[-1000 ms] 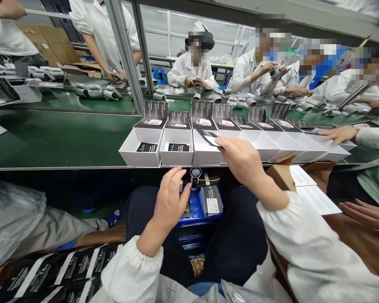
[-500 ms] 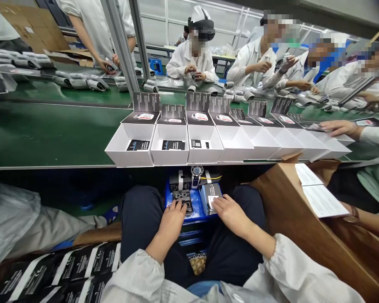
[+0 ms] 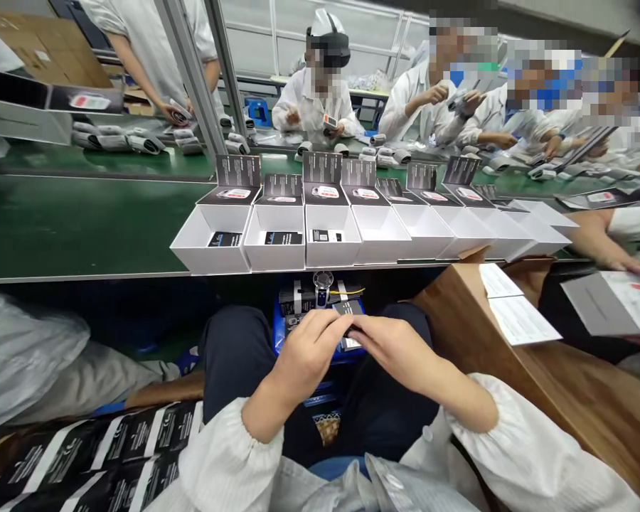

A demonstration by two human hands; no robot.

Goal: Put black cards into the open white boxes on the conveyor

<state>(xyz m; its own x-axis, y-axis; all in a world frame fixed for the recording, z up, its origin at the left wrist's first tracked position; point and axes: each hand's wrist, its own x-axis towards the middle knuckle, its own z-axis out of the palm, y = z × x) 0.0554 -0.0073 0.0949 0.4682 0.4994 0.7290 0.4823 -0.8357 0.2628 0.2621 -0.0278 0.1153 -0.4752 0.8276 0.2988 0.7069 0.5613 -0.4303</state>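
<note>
My left hand (image 3: 308, 353) and my right hand (image 3: 397, 348) meet at the fingertips above a blue stool (image 3: 278, 333) between my knees. The fingers of both are closed and pressed together; what they pinch, if anything, is hidden behind them. Just beyond them on the stool lies a stack of dark printed booklets (image 3: 346, 307), partly covered by my hands. A black leaflet pile (image 3: 292, 322) shows beside my left hand. At the stool's far side stand a round-topped small device (image 3: 323, 286) and banded black bundles (image 3: 293, 299).
Open white boxes (image 3: 274, 250) line the bench edge; the left three hold dark printed booklets. A brown carton (image 3: 474, 334) with white papers (image 3: 520, 313) stands at my right. Banded black packs (image 3: 85, 455) lie at lower left. Co-workers sit across the green bench (image 3: 85, 227).
Both my hands have lifted off the two piles on the stool and come together above it. On the right, a co-worker now holds a box; another box appears at far left.
</note>
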